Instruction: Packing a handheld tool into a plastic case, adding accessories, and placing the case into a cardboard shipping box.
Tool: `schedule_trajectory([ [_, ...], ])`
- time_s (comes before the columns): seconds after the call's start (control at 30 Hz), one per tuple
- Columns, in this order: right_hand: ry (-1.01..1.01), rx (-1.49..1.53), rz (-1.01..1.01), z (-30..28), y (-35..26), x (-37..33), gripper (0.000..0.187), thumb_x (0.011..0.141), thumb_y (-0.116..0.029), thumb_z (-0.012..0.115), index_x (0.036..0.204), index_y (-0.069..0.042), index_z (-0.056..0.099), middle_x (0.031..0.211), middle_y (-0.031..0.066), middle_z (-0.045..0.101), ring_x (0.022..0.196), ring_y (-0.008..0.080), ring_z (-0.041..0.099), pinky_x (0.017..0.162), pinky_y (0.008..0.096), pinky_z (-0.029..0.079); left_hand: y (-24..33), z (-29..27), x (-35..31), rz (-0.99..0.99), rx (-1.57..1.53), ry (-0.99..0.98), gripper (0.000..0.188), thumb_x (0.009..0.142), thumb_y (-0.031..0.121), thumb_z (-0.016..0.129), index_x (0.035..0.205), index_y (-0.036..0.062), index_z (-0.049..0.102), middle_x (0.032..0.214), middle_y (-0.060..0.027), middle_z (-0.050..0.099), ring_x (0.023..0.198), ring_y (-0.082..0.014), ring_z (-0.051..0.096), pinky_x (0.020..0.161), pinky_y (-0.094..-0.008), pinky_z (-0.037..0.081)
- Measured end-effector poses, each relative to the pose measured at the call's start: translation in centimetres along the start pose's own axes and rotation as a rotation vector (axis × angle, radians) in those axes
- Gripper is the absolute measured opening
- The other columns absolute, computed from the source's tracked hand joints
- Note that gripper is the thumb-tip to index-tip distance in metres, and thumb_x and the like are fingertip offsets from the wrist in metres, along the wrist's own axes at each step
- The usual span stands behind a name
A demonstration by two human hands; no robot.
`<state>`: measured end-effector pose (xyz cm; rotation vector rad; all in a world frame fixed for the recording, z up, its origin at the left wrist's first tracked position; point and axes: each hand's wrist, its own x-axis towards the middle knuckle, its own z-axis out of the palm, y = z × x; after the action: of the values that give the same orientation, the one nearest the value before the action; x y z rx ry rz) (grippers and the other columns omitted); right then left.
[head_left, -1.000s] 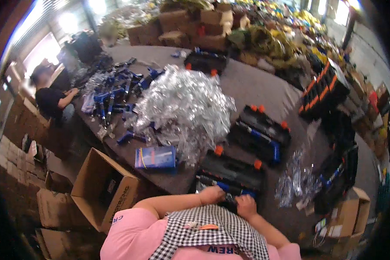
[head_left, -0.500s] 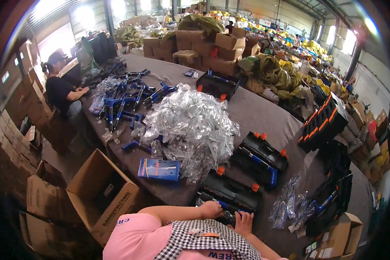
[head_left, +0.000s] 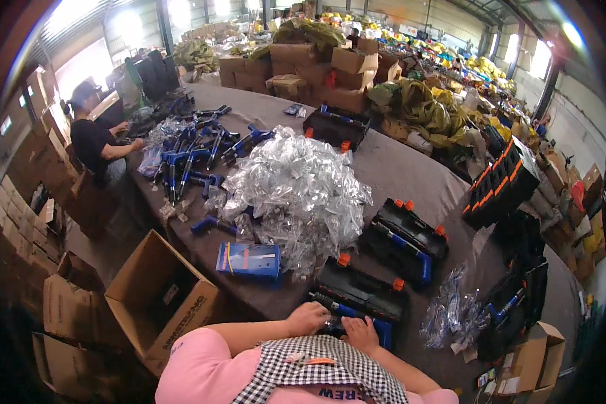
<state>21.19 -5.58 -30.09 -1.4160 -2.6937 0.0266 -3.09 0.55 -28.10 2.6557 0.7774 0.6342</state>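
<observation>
Both hands are bent close together at the near edge of an open black tool case [head_left: 357, 286]. The left hand [head_left: 308, 318] has its fingers curled inward, and the right hand [head_left: 361, 333] lies just to its right with the fingers bent and slightly spread. Something dark shows between them, but whether either hand has closed on it cannot be told, as the fingers hide the contact.

A blue-and-black tool [head_left: 347, 310] lies along the near part of that case, its blue handle at the right end, beside the right hand. The case's lid leans back on the far side, with orange latches [head_left: 344, 260] along its edge.

Beyond and to the right, a second open case [head_left: 411, 227] holds a similar tool with a blue grip [head_left: 424, 268]. A heap of clear plastic bags [head_left: 296, 188] lies far and left of the hands on the grey-covered table [head_left: 411, 172]; a blue packet [head_left: 248, 260] with a yellow band sits at its near left. Farther left are more blue-and-black tools [head_left: 188, 151], near a seated co-worker [head_left: 91, 141] in a dark top. An open cardboard box [head_left: 195, 313] stands near left.
</observation>
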Motion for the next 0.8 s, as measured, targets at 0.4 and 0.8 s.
schedule_trajectory([
  [0.4, 0.075, -0.083, 0.018, 0.1, -0.6, 0.4, 0.066, 0.077, -0.034, 0.064, 0.133, -0.006, 0.044, 0.121, 0.009, 0.052, 0.116, 0.0265, 0.043, 0.105, 0.0499, 0.029, -3.7, 2.4, 0.3, -0.251, 0.151, -0.383, 0.013, 0.079, 0.015, 0.055, 0.081, 0.006, 0.063, 0.078, -0.016, 0.065, 0.073, -0.0315, 0.066, 0.067, -0.0433, 0.054],
  [0.8, -0.036, 0.087, 0.11, -1.9, -0.7, 0.5, 0.066, 0.078, -0.036, 0.066, 0.134, -0.009, 0.045, 0.134, 0.0108, 0.043, 0.126, 0.0295, 0.035, 0.11, 0.0525, 0.018, -5.7, -3.0, -0.8, -0.084, 0.149, -0.355, 0.016, 0.074, 0.025, 0.061, 0.075, 0.0092, 0.065, 0.087, -0.0083, 0.059, 0.091, -0.0278, 0.055, 0.078, -0.0382, 0.049],
])
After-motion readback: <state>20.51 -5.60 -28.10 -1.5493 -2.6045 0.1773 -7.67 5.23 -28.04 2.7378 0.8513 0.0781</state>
